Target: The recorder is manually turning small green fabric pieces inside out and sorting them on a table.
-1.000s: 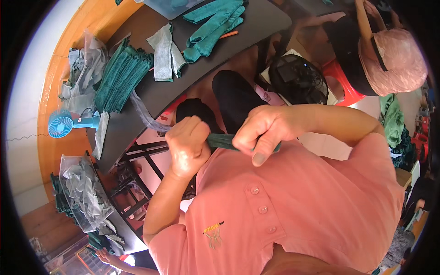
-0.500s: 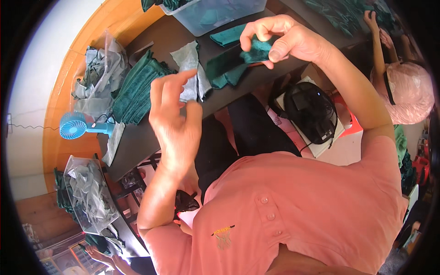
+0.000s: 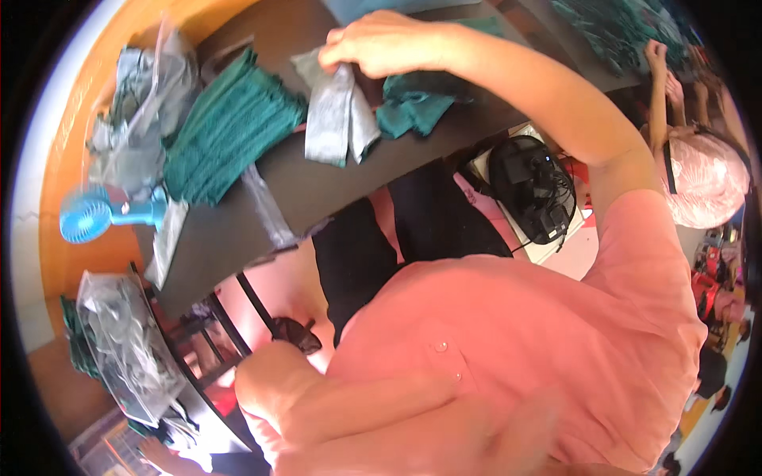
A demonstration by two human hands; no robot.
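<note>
My right hand [image 3: 373, 46] reaches across the dark table, its fingers closed on the upper end of a folded silvery-grey cloth piece [image 3: 340, 119]. The lower ends of that cloth spread on the tabletop. Just right of it lie dark green velvet pieces [image 3: 414, 111], partly under my right forearm. My left hand [image 3: 484, 432] is drawn back in front of my chest, smeared by motion, so its fingers and anything in them cannot be made out.
Left on the table [image 3: 294, 186] are a stack of green velvet pieces [image 3: 234, 131], a clear bag of grey cloth [image 3: 143, 119] and a blue handheld fan [image 3: 91, 216]. A plastic bin [image 3: 397, 8] stands behind. A black cable-filled case [image 3: 530, 190] sits right. Other people work at the right.
My right hand has moved left from the green velvet piece it held to the grey cloth. My left hand has swung from above the table back toward my chest.
</note>
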